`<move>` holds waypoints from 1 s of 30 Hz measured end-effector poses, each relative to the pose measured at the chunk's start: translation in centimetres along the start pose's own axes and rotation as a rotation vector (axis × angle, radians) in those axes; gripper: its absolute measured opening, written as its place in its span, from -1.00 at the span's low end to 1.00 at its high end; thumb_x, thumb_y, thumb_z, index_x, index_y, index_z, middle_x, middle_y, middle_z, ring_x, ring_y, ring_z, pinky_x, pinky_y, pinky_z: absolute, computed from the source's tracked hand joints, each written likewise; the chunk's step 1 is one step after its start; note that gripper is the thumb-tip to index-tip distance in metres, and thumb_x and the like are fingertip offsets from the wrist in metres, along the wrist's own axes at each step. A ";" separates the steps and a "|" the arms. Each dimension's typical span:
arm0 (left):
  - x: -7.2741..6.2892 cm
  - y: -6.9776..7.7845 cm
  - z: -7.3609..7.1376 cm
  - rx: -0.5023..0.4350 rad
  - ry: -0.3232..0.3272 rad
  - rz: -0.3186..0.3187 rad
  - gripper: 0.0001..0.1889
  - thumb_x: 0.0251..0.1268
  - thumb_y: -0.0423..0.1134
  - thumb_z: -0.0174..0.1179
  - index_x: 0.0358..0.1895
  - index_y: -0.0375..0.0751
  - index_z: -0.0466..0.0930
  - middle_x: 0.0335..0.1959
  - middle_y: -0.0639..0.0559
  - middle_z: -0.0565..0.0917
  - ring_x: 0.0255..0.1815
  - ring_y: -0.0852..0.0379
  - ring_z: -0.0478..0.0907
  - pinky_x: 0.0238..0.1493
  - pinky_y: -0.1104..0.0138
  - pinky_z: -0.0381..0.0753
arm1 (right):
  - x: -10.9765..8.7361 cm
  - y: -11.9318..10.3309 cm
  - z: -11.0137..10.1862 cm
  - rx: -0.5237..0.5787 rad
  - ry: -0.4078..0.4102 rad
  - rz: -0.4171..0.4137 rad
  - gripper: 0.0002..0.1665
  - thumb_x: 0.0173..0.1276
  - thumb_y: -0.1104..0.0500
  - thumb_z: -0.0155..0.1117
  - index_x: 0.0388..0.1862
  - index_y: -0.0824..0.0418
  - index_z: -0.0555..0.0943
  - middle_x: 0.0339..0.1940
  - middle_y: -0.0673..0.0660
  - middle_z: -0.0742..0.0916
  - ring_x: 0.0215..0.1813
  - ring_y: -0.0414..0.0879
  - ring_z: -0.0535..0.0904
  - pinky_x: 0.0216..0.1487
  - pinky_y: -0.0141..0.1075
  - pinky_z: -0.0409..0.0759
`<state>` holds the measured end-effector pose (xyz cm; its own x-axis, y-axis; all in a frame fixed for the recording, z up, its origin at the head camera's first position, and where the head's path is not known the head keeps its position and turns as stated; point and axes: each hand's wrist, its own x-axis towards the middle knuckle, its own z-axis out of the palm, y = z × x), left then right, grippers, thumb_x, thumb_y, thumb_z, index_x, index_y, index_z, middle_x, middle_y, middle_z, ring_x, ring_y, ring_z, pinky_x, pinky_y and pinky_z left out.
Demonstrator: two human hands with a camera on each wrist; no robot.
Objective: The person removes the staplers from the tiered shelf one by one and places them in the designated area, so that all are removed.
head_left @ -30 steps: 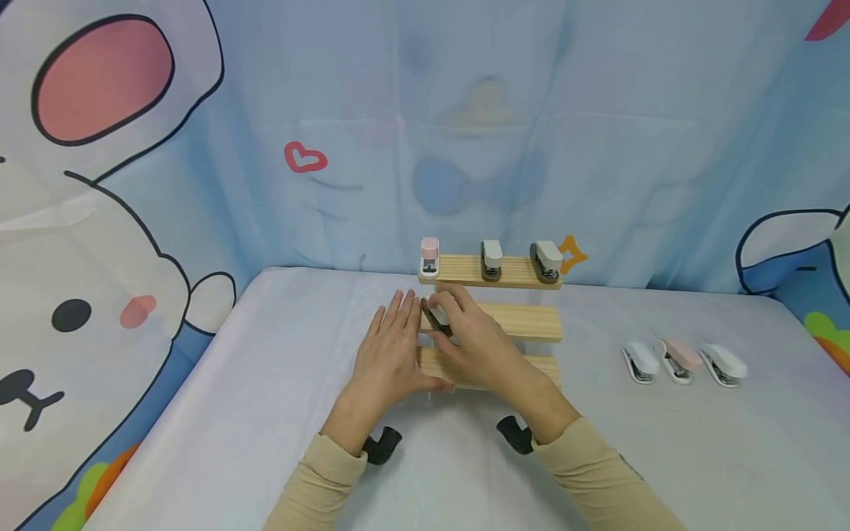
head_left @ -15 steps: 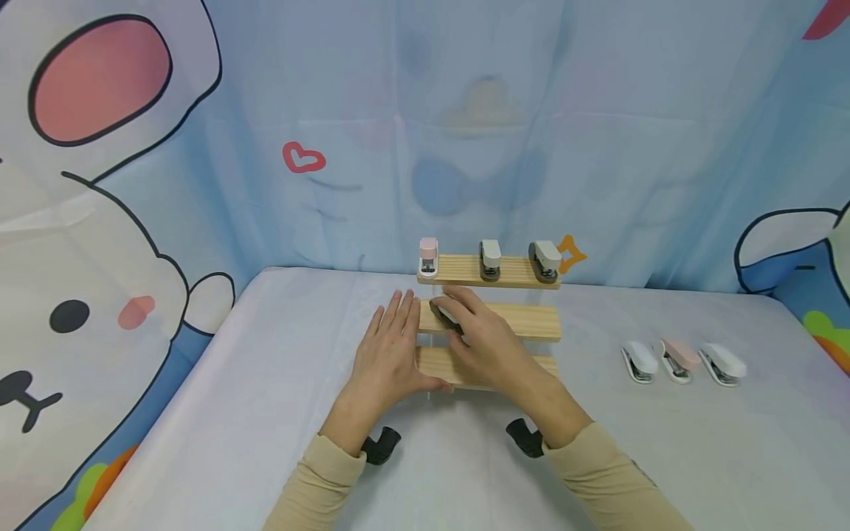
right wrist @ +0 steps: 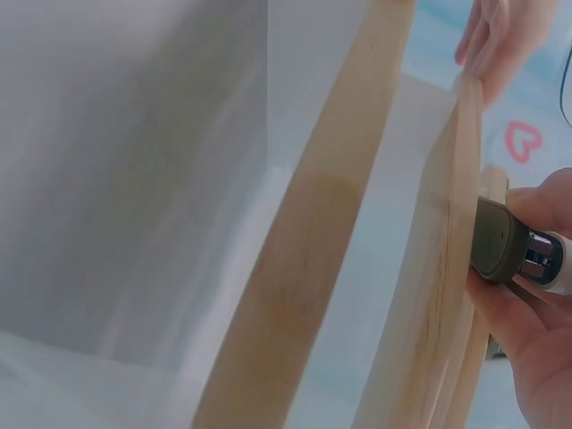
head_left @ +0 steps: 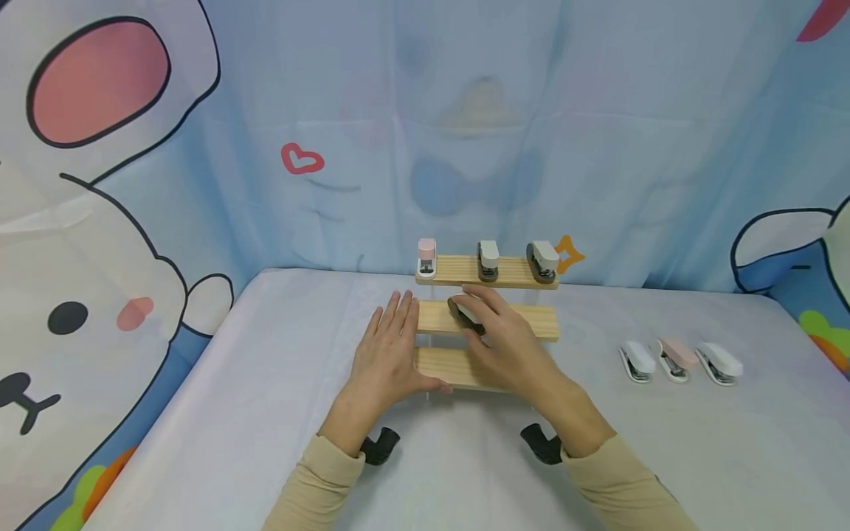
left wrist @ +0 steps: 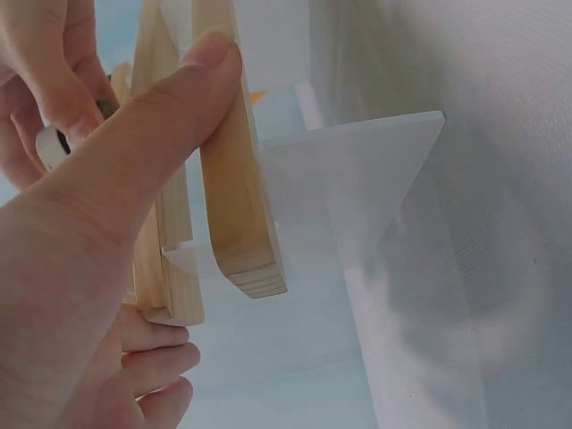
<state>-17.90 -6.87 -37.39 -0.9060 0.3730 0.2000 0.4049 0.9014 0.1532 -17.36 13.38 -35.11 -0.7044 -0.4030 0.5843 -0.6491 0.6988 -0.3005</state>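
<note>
My right hand grips a small stapler with a dark grey base and a pale top. That stapler sits at the middle board of a three-step wooden rack, left of its centre and slanted, its base against the wood in the right wrist view. Along the rack's left end lies my left hand, fingers straight and side by side. Its thumb rests on the front of the lowest board. On the top board stand a pink stapler and two pale-topped staplers with dark bases.
To the right on the white cloth lie a white stapler, a pink stapler and another white stapler. A clear plastic support holds the boards. Behind the rack hangs a blue cartoon curtain.
My right hand has moved the stapler rightward along the middle board, away from my left hand. The left hand stays at the rack's left end.
</note>
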 end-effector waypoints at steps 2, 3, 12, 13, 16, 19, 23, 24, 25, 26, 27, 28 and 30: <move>0.0 0.0 0.0 -0.001 0.005 0.001 0.50 -0.40 0.52 0.44 0.60 -0.28 -0.11 0.63 -0.14 -0.01 0.67 -0.04 -0.15 0.65 0.06 -0.07 | -0.2 0.0 -0.3 -0.009 -0.012 0.021 -0.42 0.19 0.44 0.39 0.23 0.33 0.53 0.29 0.33 0.54 0.21 0.23 0.60 0.06 0.02 0.69; -0.1 0.0 0.0 -0.001 0.006 0.002 0.50 -0.41 0.52 0.44 0.60 -0.28 -0.11 0.63 -0.15 0.00 0.67 -0.04 -0.15 0.65 0.06 -0.07 | -0.4 0.0 -0.5 -0.010 -0.015 0.028 -0.41 0.20 0.44 0.39 0.24 0.32 0.53 0.30 0.33 0.54 0.22 0.23 0.59 0.06 0.02 0.69; -0.1 0.0 0.1 -0.011 0.028 0.016 0.51 -0.43 0.51 0.45 0.59 -0.30 -0.09 0.62 -0.18 0.03 0.66 -0.06 -0.13 0.64 0.05 -0.05 | -1.6 0.5 -1.8 -0.010 0.002 0.053 -0.40 0.22 0.43 0.38 0.27 0.29 0.51 0.33 0.30 0.52 0.24 0.22 0.57 -0.07 -0.03 0.70; -0.1 0.0 0.1 -0.014 0.030 0.017 0.51 -0.43 0.50 0.46 0.59 -0.31 -0.09 0.62 -0.18 0.03 0.66 -0.06 -0.12 0.64 0.05 -0.05 | -1.7 0.6 -1.9 -0.012 0.004 0.054 -0.39 0.22 0.43 0.38 0.27 0.29 0.50 0.33 0.30 0.52 0.24 0.23 0.57 -0.08 -0.03 0.70; -0.1 0.0 0.1 -0.019 0.032 0.019 0.51 -0.44 0.49 0.47 0.59 -0.32 -0.09 0.62 -0.18 0.03 0.66 -0.07 -0.12 0.64 0.04 -0.06 | -2.2 0.8 -2.2 -0.021 0.017 0.054 -0.38 0.21 0.43 0.39 0.27 0.30 0.50 0.32 0.31 0.52 0.25 0.24 0.56 -0.06 0.00 0.70; -0.1 0.0 0.1 -0.018 0.034 0.019 0.51 -0.44 0.50 0.46 0.59 -0.31 -0.09 0.62 -0.18 0.03 0.66 -0.07 -0.11 0.64 0.04 -0.05 | -2.7 1.1 -2.5 -0.028 0.040 0.051 -0.37 0.19 0.44 0.40 0.27 0.30 0.50 0.31 0.31 0.52 0.23 0.24 0.57 -0.06 0.02 0.70; -0.1 0.1 0.1 -0.013 0.035 0.018 0.51 -0.44 0.51 0.45 0.59 -0.31 -0.08 0.62 -0.18 0.04 0.66 -0.07 -0.11 0.64 0.04 -0.04 | -3.3 1.4 -3.0 -0.028 0.066 0.050 -0.36 0.17 0.47 0.41 0.26 0.29 0.51 0.32 0.29 0.53 0.22 0.23 0.57 -0.04 0.02 0.70; -0.1 0.1 0.1 -0.016 0.033 0.016 0.51 -0.44 0.51 0.45 0.59 -0.31 -0.09 0.62 -0.18 0.04 0.66 -0.07 -0.11 0.64 0.05 -0.05 | -3.4 1.4 -3.1 -0.027 0.070 0.052 -0.36 0.16 0.48 0.41 0.26 0.29 0.51 0.32 0.29 0.53 0.22 0.23 0.57 -0.04 0.02 0.70; -0.1 0.1 0.1 -0.013 0.031 0.015 0.51 -0.44 0.51 0.45 0.59 -0.31 -0.09 0.62 -0.17 0.03 0.66 -0.07 -0.11 0.64 0.05 -0.05 | -3.5 1.4 -3.2 -0.028 0.074 0.054 -0.35 0.16 0.48 0.41 0.25 0.29 0.51 0.32 0.28 0.53 0.23 0.23 0.57 -0.03 0.02 0.70; -0.1 0.1 0.1 -0.013 0.031 0.015 0.51 -0.44 0.52 0.45 0.59 -0.31 -0.09 0.62 -0.17 0.03 0.66 -0.07 -0.10 0.64 0.05 -0.05 | -3.6 1.5 -3.4 -0.029 0.077 0.056 -0.35 0.15 0.48 0.41 0.25 0.29 0.51 0.32 0.28 0.53 0.23 0.23 0.57 -0.03 0.02 0.70; -0.1 0.1 0.1 -0.015 0.029 0.013 0.51 -0.44 0.51 0.45 0.59 -0.30 -0.09 0.63 -0.17 0.02 0.66 -0.07 -0.11 0.64 0.05 -0.05 | -3.8 1.5 -3.5 -0.032 0.080 0.059 -0.35 0.14 0.49 0.42 0.25 0.29 0.52 0.31 0.28 0.53 0.24 0.23 0.56 -0.02 0.02 0.69; -0.1 0.1 0.1 -0.016 0.026 0.011 0.51 -0.44 0.51 0.45 0.59 -0.30 -0.10 0.63 -0.17 0.02 0.66 -0.07 -0.12 0.64 0.05 -0.06 | -3.9 1.6 -3.6 -0.037 0.082 0.062 -0.35 0.14 0.49 0.42 0.24 0.28 0.52 0.31 0.27 0.53 0.24 0.22 0.56 -0.01 0.02 0.69; -0.1 0.1 0.1 -0.020 0.024 0.010 0.51 -0.44 0.51 0.45 0.59 -0.30 -0.10 0.63 -0.16 0.01 0.66 -0.07 -0.12 0.65 0.06 -0.07 | -4.1 1.7 -3.8 -0.043 0.089 0.066 -0.35 0.13 0.49 0.43 0.24 0.29 0.52 0.30 0.28 0.54 0.24 0.21 0.56 -0.01 0.02 0.69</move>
<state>-17.83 -6.80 -37.51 -0.8986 0.3766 0.2251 0.4168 0.8930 0.1699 -14.48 18.53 -35.16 -0.7153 -0.3028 0.6298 -0.5884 0.7472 -0.3091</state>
